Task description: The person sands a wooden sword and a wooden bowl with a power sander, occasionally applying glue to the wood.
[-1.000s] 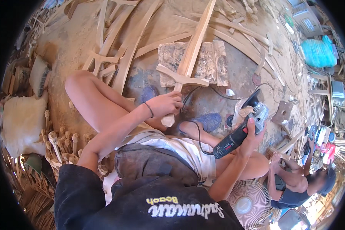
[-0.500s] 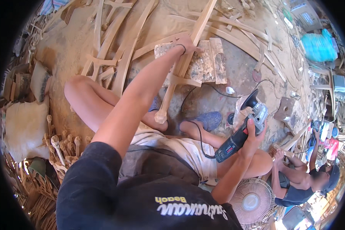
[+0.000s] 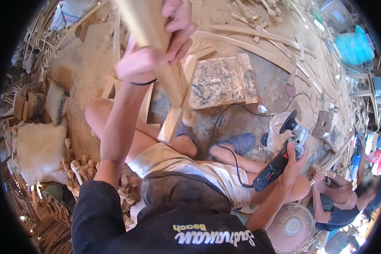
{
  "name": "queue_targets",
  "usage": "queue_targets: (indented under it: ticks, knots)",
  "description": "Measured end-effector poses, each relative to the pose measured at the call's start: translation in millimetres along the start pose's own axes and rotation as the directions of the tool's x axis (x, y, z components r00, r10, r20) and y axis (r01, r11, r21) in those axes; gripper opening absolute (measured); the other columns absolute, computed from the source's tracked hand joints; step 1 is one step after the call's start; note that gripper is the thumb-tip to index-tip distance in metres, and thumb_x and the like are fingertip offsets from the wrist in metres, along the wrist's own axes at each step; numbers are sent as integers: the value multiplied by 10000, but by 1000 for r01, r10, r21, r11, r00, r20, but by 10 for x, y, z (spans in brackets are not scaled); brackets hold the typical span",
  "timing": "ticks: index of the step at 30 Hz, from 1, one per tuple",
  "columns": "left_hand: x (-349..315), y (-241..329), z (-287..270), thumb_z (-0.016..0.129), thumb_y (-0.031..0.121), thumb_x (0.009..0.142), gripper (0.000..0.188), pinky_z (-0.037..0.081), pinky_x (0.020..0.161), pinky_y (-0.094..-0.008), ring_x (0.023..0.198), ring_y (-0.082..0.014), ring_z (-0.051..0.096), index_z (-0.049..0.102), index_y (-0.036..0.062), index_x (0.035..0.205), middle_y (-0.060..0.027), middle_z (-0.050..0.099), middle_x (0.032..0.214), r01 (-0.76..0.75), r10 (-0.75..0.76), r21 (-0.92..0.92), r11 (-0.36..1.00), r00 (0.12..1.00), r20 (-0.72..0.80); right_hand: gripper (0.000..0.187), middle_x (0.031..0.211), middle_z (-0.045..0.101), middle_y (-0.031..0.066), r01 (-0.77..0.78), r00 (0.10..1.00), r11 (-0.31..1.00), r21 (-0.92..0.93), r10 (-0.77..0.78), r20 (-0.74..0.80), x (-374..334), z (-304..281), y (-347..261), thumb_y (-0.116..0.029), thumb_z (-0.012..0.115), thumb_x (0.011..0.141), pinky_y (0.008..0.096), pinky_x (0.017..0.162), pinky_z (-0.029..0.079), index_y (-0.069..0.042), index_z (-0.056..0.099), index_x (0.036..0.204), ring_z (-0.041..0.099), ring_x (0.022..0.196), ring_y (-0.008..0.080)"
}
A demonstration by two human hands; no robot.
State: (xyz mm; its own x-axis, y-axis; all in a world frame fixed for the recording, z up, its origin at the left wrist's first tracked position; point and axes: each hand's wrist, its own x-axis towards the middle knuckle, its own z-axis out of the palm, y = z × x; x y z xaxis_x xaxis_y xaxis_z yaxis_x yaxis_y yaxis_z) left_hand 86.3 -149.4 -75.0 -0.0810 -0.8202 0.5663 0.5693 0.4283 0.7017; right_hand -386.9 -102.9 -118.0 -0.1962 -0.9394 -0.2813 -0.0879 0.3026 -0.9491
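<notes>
The head view comes from the left one of two fisheye cameras worn side by side on the head, and looks steeply down, upright and unmirrored. The black shirt (image 3: 148,230) fills much of the lower edge, and beyond it the view reaches across the sandy floor (image 3: 93,46). The left hand (image 3: 150,59) stands close to the lens, the right hand (image 3: 295,161) farther off. Toward the rim shapes bend, so distances there seem hard to judge.
</notes>
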Motion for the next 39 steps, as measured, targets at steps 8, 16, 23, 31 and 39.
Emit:
queue_targets:
  ticks: [8, 16, 23, 31, 39]
  knots:
    - [74, 528, 173, 764, 150, 716, 568, 531, 798, -326, 842, -178, 590, 508, 69, 1216, -71, 567, 1045, -36, 21, 68, 997, 978, 206, 632, 1031, 718, 120, 29, 999, 994, 110, -33, 35, -77, 186, -15, -84, 820, 982, 315, 598, 603, 5, 504, 1522, 697, 692, 183]
    - [-157, 20, 160, 694, 436, 974, 578, 557, 985, -532, 1066, -314, 623, 533, -20, 1291, -148, 570, 1181, 27, 189, 448, 894, 883, -429, 674, 1087, 730, 143, 49, 999, 998, 39, -50, 21, -33, 30, 110, -90, 844, 958, 323, 638, 617, 4, 491, 1524, 720, 740, 191]
    - [-129, 7, -253, 546, 779, 1042, 787, 575, 718, -435, 762, -254, 623, 547, -3, 1133, -114, 625, 998, 168, 259, 403, 899, 539, -801, 707, 1009, 728, 146, 4, 1000, 993, 115, -6, 16, -62, 23, 36, -106, 838, 969, 332, 594, 603, -12, 444, 1548, 713, 689, 206]
    - [-404, 630, -839, 567, 694, 1066, 628, 440, 527, -297, 569, -157, 491, 411, 108, 906, -23, 456, 783, 12, -75, -297, 955, 977, -201, 434, 810, 691, 149, -79, 994, 977, 198, 62, 92, 365, -243, 305, -214, 783, 1027, 375, 497, 583, 0, 565, 1335, 687, 577, 246]
    - [-321, 363, -685, 593, 354, 1113, 372, 461, 522, -284, 533, -143, 518, 417, 63, 963, -33, 450, 787, 55, -190, -517, 854, 959, -212, 381, 903, 718, 137, -88, 991, 931, 353, 46, 125, 442, -243, 431, -303, 748, 1056, 358, 498, 578, 37, 622, 1170, 707, 639, 221]
